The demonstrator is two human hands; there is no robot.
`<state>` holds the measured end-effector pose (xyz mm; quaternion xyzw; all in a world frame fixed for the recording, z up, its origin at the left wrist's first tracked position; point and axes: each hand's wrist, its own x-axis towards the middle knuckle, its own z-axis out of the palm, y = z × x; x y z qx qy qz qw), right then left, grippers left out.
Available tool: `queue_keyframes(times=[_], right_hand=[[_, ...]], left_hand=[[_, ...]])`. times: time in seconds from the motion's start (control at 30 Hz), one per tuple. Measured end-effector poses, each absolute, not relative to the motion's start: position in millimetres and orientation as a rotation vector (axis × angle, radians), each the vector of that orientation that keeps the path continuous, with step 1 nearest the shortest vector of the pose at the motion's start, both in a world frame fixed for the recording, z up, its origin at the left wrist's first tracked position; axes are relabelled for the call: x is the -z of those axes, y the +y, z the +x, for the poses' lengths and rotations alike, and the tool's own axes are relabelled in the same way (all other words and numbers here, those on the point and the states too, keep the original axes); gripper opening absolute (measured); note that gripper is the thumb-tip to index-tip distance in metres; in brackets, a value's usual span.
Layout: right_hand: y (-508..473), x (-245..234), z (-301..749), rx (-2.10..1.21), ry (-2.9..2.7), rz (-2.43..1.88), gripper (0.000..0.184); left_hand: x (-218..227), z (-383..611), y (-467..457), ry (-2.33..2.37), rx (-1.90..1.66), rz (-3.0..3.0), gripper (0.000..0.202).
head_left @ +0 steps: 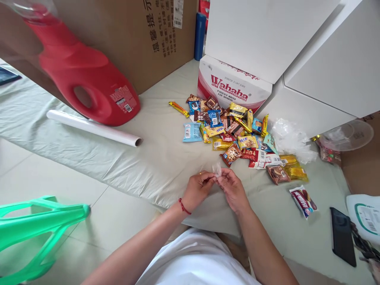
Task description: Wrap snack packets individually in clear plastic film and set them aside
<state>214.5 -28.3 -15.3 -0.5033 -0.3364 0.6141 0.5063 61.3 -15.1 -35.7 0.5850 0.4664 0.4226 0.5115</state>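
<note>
A small clear plastic bag (217,169), thin, crinkled and nearly see-through, sits pinched between both hands just above the pale cloth (148,162) spread on the tiled floor, close to the near edge of a heap of snack packets (234,134). The left hand (198,189), with a red string bracelet (184,206) at the wrist, closes its thumb and forefinger on the bag's left edge; the right hand (233,188) grips the other edge with curled fingers, so the knuckles nearly meet. Both forearms reach forward from the lap, converging. The packets are glossy foil and film in brown, yellow, blue and red. Behind them stands a white and red Wahaha carton (233,85). A crumpled clear bag (289,138) lies to the right, and a smooth white tube (95,128) rests before a red detergent jug (86,79).
</note>
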Motion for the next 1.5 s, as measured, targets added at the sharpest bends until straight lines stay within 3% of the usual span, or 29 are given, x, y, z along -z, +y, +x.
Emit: queue_keyframes(times=[0.47,0.67,0.87,1.1,1.37,1.5], right_hand=[[-31.9,30.3,213.4,-1.305,-1.016,-1.311,0.019],[-34.2,30.1,215.8,-1.345,-0.873,-1.314,0.027],[-37.3,32.7,210.9,-1.269,-1.02,-1.358,0.024],[-38.3,31.3,222.4,-1.298,-0.676,-1.311,0.033],[-52.5,19.4,233.1,-1.271,-0.845,-1.319,0.028],[-55.6,21.7,240.7,-1.292,-0.732,-1.323,0.032]], left_hand=[[40.7,59.1,-13.1,1.173,-0.993,1.312,0.022],[41.6,58.6,-15.4,1.155,-1.014,1.101,0.022],[35.4,64.1,-20.7,1.139,-1.05,1.101,0.019],[36.8,53.7,-11.9,1.093,-1.175,0.735,0.021],[17.3,49.9,-10.9,1.01,-1.071,0.655,0.056],[22.4,47.8,-8.1,1.104,-1.002,0.752,0.043]])
